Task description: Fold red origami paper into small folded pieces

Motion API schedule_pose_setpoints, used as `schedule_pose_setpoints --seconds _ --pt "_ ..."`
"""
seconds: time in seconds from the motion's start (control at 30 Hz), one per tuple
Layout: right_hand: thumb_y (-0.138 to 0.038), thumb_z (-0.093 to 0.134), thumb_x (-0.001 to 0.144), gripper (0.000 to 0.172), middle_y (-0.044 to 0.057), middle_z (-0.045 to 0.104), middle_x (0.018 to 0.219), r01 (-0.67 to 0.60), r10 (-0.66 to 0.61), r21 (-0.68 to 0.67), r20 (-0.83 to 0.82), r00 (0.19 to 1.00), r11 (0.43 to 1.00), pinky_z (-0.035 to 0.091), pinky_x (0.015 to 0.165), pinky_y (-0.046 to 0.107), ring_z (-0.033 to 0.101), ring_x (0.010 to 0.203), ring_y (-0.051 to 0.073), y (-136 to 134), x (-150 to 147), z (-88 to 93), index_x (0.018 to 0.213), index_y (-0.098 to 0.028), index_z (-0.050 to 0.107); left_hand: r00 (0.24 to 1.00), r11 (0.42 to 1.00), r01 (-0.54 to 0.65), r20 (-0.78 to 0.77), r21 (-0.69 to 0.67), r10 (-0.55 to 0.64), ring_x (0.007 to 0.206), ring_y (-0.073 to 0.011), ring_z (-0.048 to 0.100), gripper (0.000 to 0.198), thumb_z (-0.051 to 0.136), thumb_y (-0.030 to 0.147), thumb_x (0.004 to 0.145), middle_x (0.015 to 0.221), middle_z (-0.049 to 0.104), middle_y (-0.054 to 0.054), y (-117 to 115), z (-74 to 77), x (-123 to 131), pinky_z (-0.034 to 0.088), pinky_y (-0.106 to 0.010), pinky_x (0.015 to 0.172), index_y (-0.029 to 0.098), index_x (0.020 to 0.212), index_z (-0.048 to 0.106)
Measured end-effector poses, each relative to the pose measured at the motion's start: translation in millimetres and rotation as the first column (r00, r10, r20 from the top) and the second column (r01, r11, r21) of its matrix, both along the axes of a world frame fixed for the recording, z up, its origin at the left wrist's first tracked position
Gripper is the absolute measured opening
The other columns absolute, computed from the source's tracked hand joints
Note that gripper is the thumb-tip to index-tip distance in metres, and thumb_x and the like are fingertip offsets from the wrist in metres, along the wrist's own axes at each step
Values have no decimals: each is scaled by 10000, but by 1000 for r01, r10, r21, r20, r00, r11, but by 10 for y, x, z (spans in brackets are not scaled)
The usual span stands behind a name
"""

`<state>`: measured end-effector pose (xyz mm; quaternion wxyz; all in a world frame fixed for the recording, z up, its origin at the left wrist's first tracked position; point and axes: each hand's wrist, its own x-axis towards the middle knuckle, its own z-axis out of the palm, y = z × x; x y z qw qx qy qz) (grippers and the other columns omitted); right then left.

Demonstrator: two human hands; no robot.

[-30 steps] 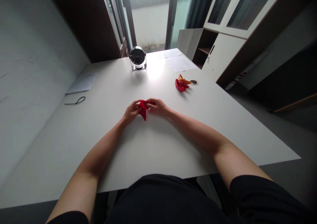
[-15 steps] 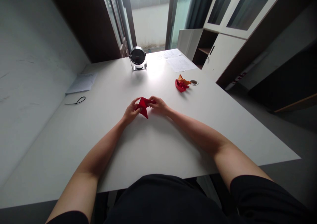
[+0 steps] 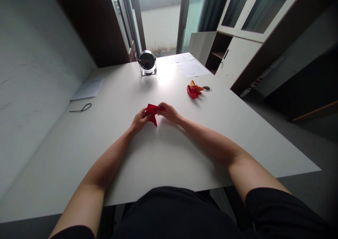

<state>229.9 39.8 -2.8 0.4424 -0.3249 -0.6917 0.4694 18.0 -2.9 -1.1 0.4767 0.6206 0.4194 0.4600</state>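
Note:
Between my two hands is a folded piece of red origami paper [image 3: 152, 110], with one point hanging down toward me. My left hand [image 3: 140, 120] grips its left side, thumb on the near face. My right hand [image 3: 168, 112] pinches the right end, and the fingers partly cover the paper there. The paper is held just over the white table [image 3: 169, 154]. Farther back to the right sit folded paper pieces: a red origami piece [image 3: 193, 92] with an orange origami piece [image 3: 196, 86] against it.
A round black device on a metal stand [image 3: 147, 62] is at the back. Printed sheets [image 3: 192, 68] lie at the far right. More paper [image 3: 87, 89] and a black cable tie [image 3: 82, 108] are at the left. A cable hole [image 3: 207, 89] is beside the origami.
The red paper's upper part has shifted and flattened out to the left between my fingers. Both hands stay in nearly the same place.

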Motion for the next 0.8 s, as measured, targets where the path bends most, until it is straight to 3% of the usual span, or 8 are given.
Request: schedule_pose_setpoints --seconds 0.13,0.2,0.4,0.53,0.67,0.8 --pt "-256 641 796 433 -12 694 835 -42 42 9 5 999 999 526 754 292 658 741 133 -9 0 3 1223 -233 568 998 1000 -15 -60 -2 15 910 -217 681 501 680 436 848 1069 731 -103 -18 50 -3 534 -306 773 134 1241 607" --pt "-258 637 805 470 -10 702 840 -44 43 23 35 998 999 524 774 293 665 763 138 -19 2 6 1270 -247 571 995 999 -34 -94 -2 34 882 -213 677 462 684 450 842 1027 734 -101 -22 51 -5 528 -302 756 130 1173 638" --pt "-347 658 802 280 -4 699 828 35 -44 58 155 987 998 479 715 265 619 756 142 -39 -5 5 1053 -226 676 998 999 -30 -62 11 30 813 -179 664 423 685 424 836 979 729 -66 -18 -15 0 516 -280 712 159 1160 626" --pt "-385 651 782 206 -35 619 708 36 -51 73 216 975 997 414 643 240 523 658 110 -40 -7 -3 850 -192 639 990 999 -37 -136 31 41 728 -156 638 388 642 394 857 912 730 -31 -22 -55 -6 498 -263 656 196 1190 623" --pt "-380 617 799 197 -68 562 643 46 -52 39 150 987 998 372 579 220 476 591 93 -31 -2 -16 890 -211 572 990 998 -50 -129 35 54 701 -143 627 430 580 373 887 937 724 -25 -22 -67 -9 494 -254 635 227 1291 560" --pt "-421 621 804 267 -85 568 611 41 -39 -52 29 999 998 398 562 221 507 566 103 -6 11 -30 969 -235 521 997 999 -18 -72 36 21 751 -155 656 560 633 345 850 916 712 -19 -31 -35 -4 512 -265 689 246 1380 480"
